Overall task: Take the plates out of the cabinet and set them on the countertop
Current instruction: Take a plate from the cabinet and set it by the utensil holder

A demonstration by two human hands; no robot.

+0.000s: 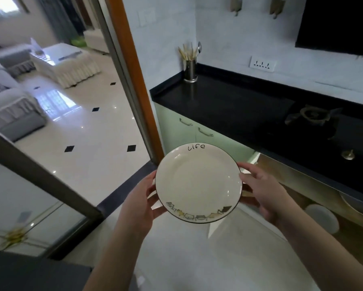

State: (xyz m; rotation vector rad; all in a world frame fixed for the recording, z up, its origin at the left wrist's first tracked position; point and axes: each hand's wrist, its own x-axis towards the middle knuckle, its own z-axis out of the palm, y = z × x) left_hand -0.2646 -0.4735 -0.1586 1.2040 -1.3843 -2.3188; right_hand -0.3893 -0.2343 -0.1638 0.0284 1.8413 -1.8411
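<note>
I hold a cream plate with a dark rim, the word "life" at its far edge and small drawings along its near edge. My left hand grips its left rim and my right hand grips its right rim. The plate hangs level in the air, in front of and below the black countertop. At the lower right the cabinet stands open, with a round white dish and part of another dish inside.
A steel holder of chopsticks stands at the counter's back left corner. A gas burner and its knob lie to the right. Green cabinet doors are below the counter. A wooden door frame and a glass panel are on the left.
</note>
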